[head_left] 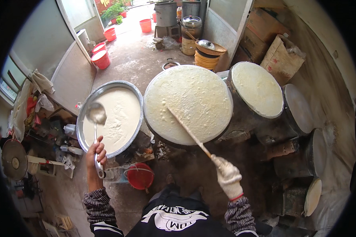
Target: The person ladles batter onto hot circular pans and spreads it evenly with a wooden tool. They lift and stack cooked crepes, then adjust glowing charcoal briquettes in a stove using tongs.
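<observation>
L hand (97,152) w/ long-handled silver metal ladle (96,118), R hand (227,175) w/ long thin light-brown wooden stick (189,131)

L hand bare, fingers closed round ladle handle; handle end pokes out below the fist. Ladle bowl, coated in pale stuff, is over the L part of a big round grey metal basin (114,84); can't tell if it touches the contents. Basin holds smooth cream-coloured batter (120,118), slightly rippled nr the middle.

R hand in white knit glove, gripping the stick's lower end. Stick slants up & L across a wide round dark-edged griddle (174,143), just R of the basin. Griddle top's covered by a pale yellowish-white bubbly sheet (197,94); stick tip is L of its centre, contact w/ sheet unclear.

Further R: 2nd round griddle w/ a pale sheet (257,89) on top, plus a grey round griddle plate (298,108) beyond. Round red plastic bucket (140,176) on floor below basin. Up top, nr doorway: more red plastic buckets (101,59) & a shiny lidded metal pot (192,21). Tan printed sack (283,59) stands by cardboard boxes (261,33), upper R. Person's in a dark top w/ white print, striped knit cuffs.
</observation>
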`<state>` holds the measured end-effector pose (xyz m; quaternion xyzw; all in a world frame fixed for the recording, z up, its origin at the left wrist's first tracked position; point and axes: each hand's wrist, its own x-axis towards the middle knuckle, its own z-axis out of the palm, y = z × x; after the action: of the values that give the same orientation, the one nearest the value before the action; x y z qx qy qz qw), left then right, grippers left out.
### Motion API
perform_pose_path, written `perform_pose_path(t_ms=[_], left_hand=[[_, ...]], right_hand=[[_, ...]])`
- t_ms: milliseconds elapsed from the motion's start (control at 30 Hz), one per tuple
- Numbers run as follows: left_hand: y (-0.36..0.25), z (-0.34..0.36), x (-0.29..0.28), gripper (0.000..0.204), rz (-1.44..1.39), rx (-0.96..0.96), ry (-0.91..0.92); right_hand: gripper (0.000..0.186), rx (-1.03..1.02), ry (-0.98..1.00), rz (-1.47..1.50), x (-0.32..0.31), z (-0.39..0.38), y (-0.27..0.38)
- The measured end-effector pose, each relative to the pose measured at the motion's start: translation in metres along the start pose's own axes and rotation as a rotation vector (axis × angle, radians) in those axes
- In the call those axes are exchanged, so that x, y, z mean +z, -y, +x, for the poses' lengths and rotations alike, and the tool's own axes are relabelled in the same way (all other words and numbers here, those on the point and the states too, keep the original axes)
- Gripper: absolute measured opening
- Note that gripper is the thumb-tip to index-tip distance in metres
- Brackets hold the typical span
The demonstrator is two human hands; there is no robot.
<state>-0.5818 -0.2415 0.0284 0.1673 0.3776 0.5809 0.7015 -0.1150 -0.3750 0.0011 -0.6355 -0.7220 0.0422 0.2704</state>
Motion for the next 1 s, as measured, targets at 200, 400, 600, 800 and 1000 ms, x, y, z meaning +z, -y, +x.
perform_pose_path(t_ms=[200, 400, 600, 800, 1000], left_hand=[[0.050, 0.043, -0.112, 0.028, 0.560, -0.051, -0.336], [0.089, 0.064, -0.137, 0.026, 0.794, -0.145, -0.409], [0.095, 0.072, -0.152, 0.027, 0.906, -0.003, -0.407], [0.100, 0.061, -0.102, 0.036, 1.035, 0.095, -0.369], [0.089, 0.045, -0.052, 0.037, 1.234, 0.078, -0.419]], right_hand=[[0.047, 0.354, -0.161, -0.006, -0.016, -0.022, 0.000], [0.047, 0.210, 0.005, -0.078, -0.021, -0.037, 0.015], [0.057, 0.699, -0.107, 0.654, -0.009, -0.012, -0.011], [0.060, 0.203, -0.116, 0.676, 0.016, 0.026, 0.010], [0.042, -0.038, 0.212, 0.487, 0.058, 0.084, 0.049]])
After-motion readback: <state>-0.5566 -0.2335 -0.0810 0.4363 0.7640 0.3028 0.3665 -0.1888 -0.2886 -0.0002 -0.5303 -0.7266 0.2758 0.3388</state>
